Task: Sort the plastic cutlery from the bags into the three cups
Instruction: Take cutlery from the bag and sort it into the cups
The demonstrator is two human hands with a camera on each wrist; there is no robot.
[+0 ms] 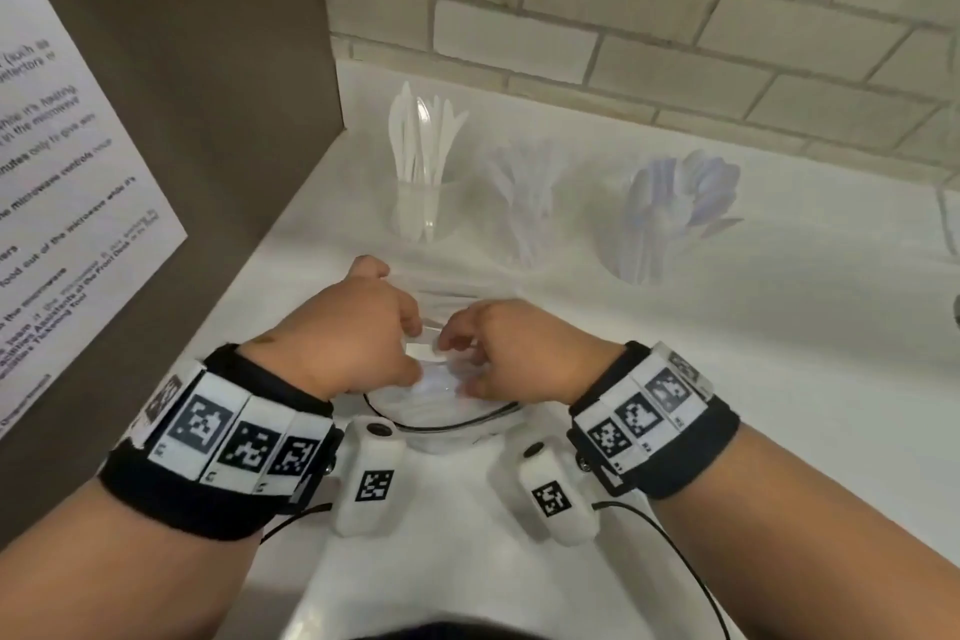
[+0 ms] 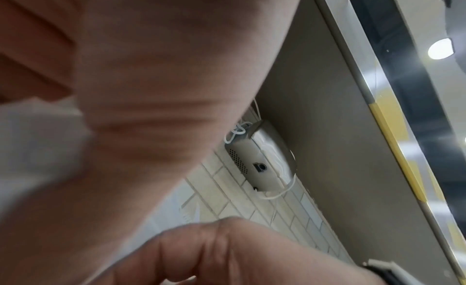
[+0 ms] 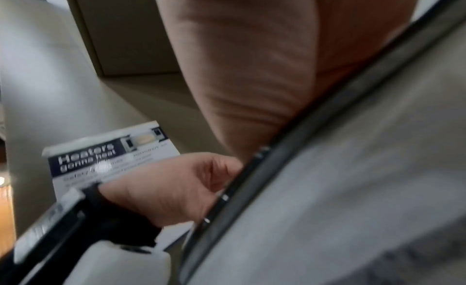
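Cutlery bag [image 1: 434, 353]: clear plastic, low in the frame centre of the head view, over a clear bowl; its contents are too washed out to name.
Left hand [image 1: 345, 327]: fingers curled, pinching the bag's left side, just left of frame centre.
Right hand [image 1: 511, 348]: fingers curled, pinching the bag's right side; fingertips of the two hands are close together, almost touching.
Bowl [image 1: 447, 424]: transparent with a dark rim line, on the white counter [image 1: 727, 327], directly below both hands.
Left cup [image 1: 418, 211]: clear, upper centre, holding white cutlery that stands upright and fans out; the kind is hard to tell.
Middle cup [image 1: 527, 229]: clear, right of the first, holding pale cutlery, blurred.
Right cup [image 1: 652, 234]: clear, further right, holding spoons [image 1: 685, 187] with a bluish tint.
Cups and hands: well apart; the cups stand in a row above the hands in the frame, near the brick wall [image 1: 623, 5].
Notice [image 1: 67, 182]: printed sheet on the brown panel, left edge.
Wrist views: blurred, mostly skin filling the frame; the grip cannot be read from them.
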